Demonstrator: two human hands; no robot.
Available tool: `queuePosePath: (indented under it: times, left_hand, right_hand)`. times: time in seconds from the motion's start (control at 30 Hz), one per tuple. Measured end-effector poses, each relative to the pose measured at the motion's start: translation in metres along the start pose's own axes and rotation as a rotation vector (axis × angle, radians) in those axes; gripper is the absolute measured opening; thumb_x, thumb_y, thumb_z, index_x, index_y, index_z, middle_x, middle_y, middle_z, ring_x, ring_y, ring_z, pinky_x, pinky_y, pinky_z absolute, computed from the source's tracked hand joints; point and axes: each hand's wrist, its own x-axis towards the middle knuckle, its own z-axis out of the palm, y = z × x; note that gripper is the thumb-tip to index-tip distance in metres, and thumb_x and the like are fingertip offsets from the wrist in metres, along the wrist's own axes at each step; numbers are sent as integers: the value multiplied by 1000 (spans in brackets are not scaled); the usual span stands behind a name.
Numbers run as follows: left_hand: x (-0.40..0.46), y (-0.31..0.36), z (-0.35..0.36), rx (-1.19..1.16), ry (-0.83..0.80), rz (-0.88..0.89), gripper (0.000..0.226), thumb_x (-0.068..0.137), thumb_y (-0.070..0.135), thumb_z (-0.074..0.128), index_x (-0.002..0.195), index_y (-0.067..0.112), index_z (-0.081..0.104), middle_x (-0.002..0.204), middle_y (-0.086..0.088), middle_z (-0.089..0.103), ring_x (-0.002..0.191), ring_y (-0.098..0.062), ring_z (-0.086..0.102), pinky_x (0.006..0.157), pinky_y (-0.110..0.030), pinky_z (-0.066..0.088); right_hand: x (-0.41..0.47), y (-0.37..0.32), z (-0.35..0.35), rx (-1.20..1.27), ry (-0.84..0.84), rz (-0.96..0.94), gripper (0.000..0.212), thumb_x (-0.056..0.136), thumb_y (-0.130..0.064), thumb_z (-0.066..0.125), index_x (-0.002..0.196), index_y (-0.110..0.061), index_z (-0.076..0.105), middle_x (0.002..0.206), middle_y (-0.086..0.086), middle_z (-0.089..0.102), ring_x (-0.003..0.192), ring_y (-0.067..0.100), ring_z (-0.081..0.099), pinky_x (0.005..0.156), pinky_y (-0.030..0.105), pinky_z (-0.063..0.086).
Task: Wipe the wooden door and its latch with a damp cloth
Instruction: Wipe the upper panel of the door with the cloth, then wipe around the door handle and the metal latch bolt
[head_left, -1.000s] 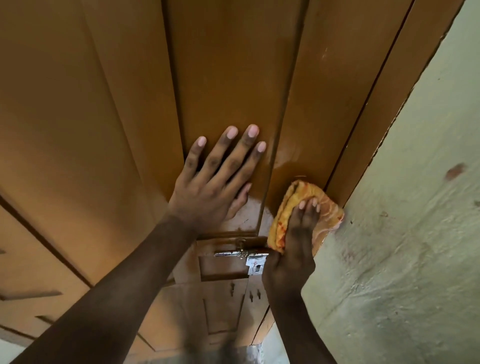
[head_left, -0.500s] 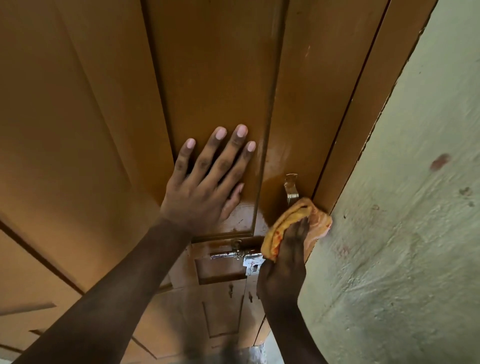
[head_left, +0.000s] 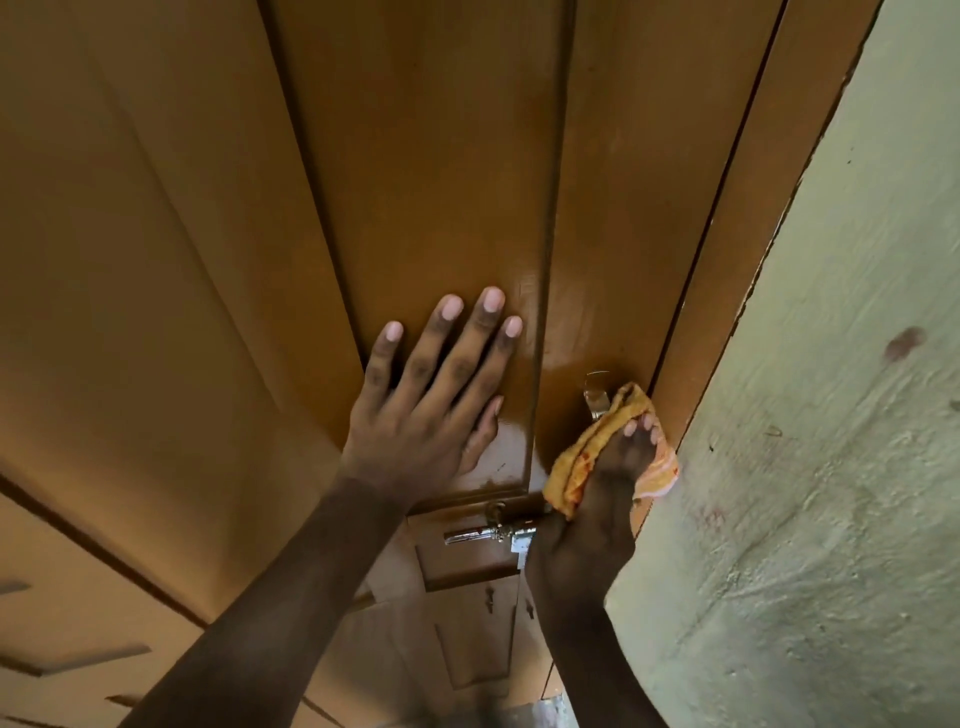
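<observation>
Glossy brown panelled wooden door (head_left: 426, 171) under our left hand (head_left: 431, 410), fingers splayed flat, holding nothing. Right hand (head_left: 618, 467) clutches one orange cloth (head_left: 582, 462) below metal hasp (head_left: 596, 392). One steel latch (head_left: 493, 532); pale green wall (head_left: 805, 467) right.

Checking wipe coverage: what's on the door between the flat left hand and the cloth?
Head view: only glossy door between left hand and cloth: a vertical panel groove, nothing else. A metal hook is just above the cloth.

The wooden door (head_left: 426, 156) is carrying everything here. The left hand (head_left: 431, 415) is lying flat on its middle panel. Near its right edge the right hand (head_left: 618, 462) is pressing an orange cloth (head_left: 576, 467) beside a metal latch (head_left: 596, 392); a silver bolt (head_left: 491, 532) is sitting lower down.
</observation>
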Motion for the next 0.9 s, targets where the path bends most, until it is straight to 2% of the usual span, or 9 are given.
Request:
queuePosePath:
  times: [0.1,0.17,0.27,0.37,0.43,0.6,0.73,0.83,0.9]
  left_hand:
    - [0,-1,0,-12,6,-3,69,99,47,50,158,17,34,164,-9,29,150,-29,25,112,-53,32]
    - [-1,-1,0,-17,2,-8,68,99,47,50,158,17,34,164,-9,28,150,-29,23,112,-53,31]
    - [-1,-1,1,-29,-5,1,68,100,47,49,159,17,33,164,-9,27,150,-29,23,112,-53,30]
    - [-3,-1,2,-33,-7,8,66,101,47,46,159,17,33,163,-8,29,150,-29,25,114,-53,28]
    - [-3,0,2,-32,0,7,66,102,46,45,160,17,31,164,-8,28,151,-30,25,115,-53,27]
    - [-2,-4,-7,-84,-33,19,65,103,39,44,161,16,27,166,-8,24,152,-30,22,118,-53,25]
    - [-23,-12,-8,-140,-124,148,69,98,35,51,160,16,27,168,-8,20,154,-28,19,122,-48,17]
    - [-45,-19,-5,-103,-150,250,70,99,38,49,161,15,25,168,-9,20,154,-27,20,121,-45,19]
    - [-50,-22,-2,-53,-121,272,70,100,42,46,161,14,25,167,-9,21,153,-27,23,120,-45,21]
  right_hand:
    - [-19,17,-8,-110,-95,-53,56,109,-25,38,162,-22,18,154,26,37,138,53,44,96,66,53]
    - [-23,18,-14,-160,-120,-64,64,107,-24,43,162,-33,12,148,29,47,126,55,57,84,64,58]
    - [-2,-2,-9,-74,-9,11,73,95,-8,56,157,-25,21,135,33,60,115,51,66,84,54,62]
    - [2,-7,9,-73,73,-62,50,103,-10,47,151,-6,32,150,32,44,138,49,47,90,59,58]
    - [-9,1,9,-108,49,-141,45,108,-18,40,150,-7,33,154,24,39,135,51,49,83,61,60]
    - [1,-11,-5,0,13,43,59,91,-6,61,146,7,44,126,29,67,98,44,73,84,31,60]
    - [3,-15,0,-19,-54,-4,62,90,2,60,148,5,39,145,31,52,120,49,63,95,-7,32]
    - [-12,-2,-6,-65,-75,-67,70,84,6,67,147,1,36,143,32,53,102,42,71,86,-10,35]
    - [-12,1,-7,-66,-57,4,84,79,9,76,151,-3,33,136,29,60,104,42,70,97,8,43]
